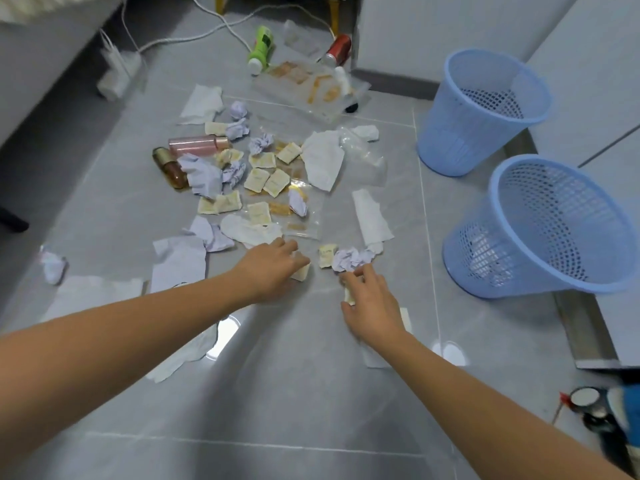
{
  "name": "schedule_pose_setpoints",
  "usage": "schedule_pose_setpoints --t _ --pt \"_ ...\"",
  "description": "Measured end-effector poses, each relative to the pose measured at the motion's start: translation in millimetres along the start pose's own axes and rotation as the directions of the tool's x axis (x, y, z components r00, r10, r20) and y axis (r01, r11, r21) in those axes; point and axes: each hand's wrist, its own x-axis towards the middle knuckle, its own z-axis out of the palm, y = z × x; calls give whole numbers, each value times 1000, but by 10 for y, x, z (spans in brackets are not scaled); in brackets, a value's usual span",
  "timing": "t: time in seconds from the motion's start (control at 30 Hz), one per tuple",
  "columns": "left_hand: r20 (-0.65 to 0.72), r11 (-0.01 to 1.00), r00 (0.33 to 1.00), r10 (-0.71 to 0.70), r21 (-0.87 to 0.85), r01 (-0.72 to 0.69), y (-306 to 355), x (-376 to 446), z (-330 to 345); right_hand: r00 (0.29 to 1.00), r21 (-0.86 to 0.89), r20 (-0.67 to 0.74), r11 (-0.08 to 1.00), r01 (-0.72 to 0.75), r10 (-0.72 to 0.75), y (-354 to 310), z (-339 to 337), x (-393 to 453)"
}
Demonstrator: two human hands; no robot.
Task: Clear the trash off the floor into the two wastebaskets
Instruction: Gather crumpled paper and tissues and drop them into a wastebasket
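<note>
Trash lies scattered over the grey tile floor: cream sachets (257,180), crumpled lilac paper balls (260,143), torn white paper (323,159) and clear plastic wrappers (367,161). My left hand (270,268) reaches forward, its fingers closed over a cream sachet (302,273) on the floor. My right hand (372,306) pinches another cream sachet (348,296) under the thumb, and its fingertips touch a crumpled lilac paper ball (348,259). Two light blue mesh wastebaskets stand at the right, the near one (481,247) tilted and the far one (446,133) upright.
Small bottles lie among the trash: pink (197,144), amber (171,169), green (260,46) and red (339,48). White cables (194,38) and a power strip (119,72) sit at the back left. White cabinets (595,64) border the right side. Scissors (595,414) lie at the bottom right.
</note>
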Motion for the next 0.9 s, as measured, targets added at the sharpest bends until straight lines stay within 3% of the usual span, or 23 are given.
schedule_pose_setpoints --t 0.2,0.5,0.6,0.7,0.9 --pt "69 998 997 18 57 -22 43 95 198 1000 -60 22 998 21 -19 10 115 -1" --pt "19 997 999 33 71 -34 133 162 265 990 36 -82 992 121 -118 31 265 2" --pt "-113 996 990 84 -14 -86 122 117 236 972 107 -178 978 177 -157 5 152 10" --pt "-264 993 964 40 -99 -69 117 129 23 948 182 -285 963 198 -141 -43 -151 -13" --pt "-456 951 888 63 -242 -191 561 404 -1011 868 211 -488 952 222 -94 167 -1282 -119"
